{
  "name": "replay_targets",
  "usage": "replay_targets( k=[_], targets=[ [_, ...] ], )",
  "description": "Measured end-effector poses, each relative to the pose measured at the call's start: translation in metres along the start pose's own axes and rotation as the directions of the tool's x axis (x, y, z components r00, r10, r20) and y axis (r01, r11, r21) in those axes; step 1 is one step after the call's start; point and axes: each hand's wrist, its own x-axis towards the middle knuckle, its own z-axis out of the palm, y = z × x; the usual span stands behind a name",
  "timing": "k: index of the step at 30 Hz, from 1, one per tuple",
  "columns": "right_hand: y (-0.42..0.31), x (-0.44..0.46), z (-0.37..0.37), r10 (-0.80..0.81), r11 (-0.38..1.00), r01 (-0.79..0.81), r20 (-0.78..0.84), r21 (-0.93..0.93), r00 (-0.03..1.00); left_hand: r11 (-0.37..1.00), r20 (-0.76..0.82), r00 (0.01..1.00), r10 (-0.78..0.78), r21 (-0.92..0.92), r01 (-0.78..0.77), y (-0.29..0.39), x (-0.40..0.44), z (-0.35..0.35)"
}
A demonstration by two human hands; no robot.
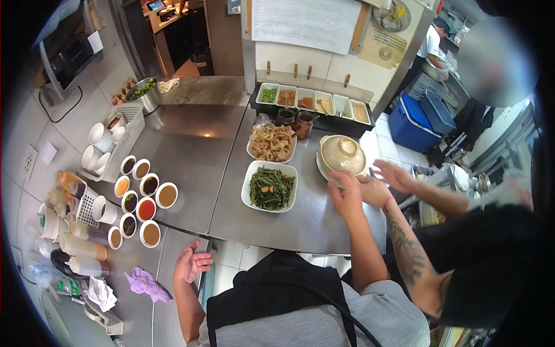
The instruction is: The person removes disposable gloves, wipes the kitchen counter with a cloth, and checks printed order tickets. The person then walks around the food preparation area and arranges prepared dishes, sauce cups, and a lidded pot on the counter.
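Note:
My left hand [192, 264] hovers by the counter's front edge, palm up with fingers loosely spread, holding nothing. My right hand [347, 195] is raised just in front of the lidded clay pot [342, 155], fingers apart; whether it touches the pot's plate cannot be made out. Beside it, a co-worker's two hands, one of them this hand [396, 176], reach in from the right near the same pot. A square white bowl of cooked green vegetables [270, 188] stands left of my right hand. Behind that is a bowl of fried, pale brown pieces [272, 142].
Several small sauce cups [147, 209] cluster at the left, near a white basket of bowls [124, 139]. A purple cloth [147, 284] and squeeze bottles [81, 247] lie nearer. A topping rack [315, 104] and dark jars [303, 124] stand at the back. The co-worker [485, 260] stands close on my right.

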Motion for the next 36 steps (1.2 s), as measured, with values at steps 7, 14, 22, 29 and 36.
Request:
replay_targets(
  k=[7,14,22,29,36],
  targets=[
    [0.109,0.013,-0.015,0.223,0.959,-0.266,-0.311,-0.102,0.924,1.0,-0.056,0.998,0.024,0.014,-0.023,-0.001,0.001,0.003],
    [0.188,0.017,-0.009,0.874,0.434,-0.761,-0.019,0.483,0.486,0.999,-0.129,0.991,0.026,0.031,-0.023,-0.001,0.002,0.008],
    [0.214,0.02,0.018,0.779,0.476,-0.649,0.058,0.594,0.624,0.967,-0.512,0.832,0.215,0.231,-0.107,0.005,0.001,0.054],
    [0.243,0.019,0.011,0.665,0.649,-0.636,0.095,0.417,0.741,0.432,-0.442,0.225,0.868,0.897,0.094,0.01,-0.039,-0.053],
    [0.226,0.029,0.0,0.693,0.632,-0.69,0.142,0.353,0.707,0.353,-0.447,0.159,0.88,0.84,0.412,-0.001,-0.073,-0.065]
  ],
)
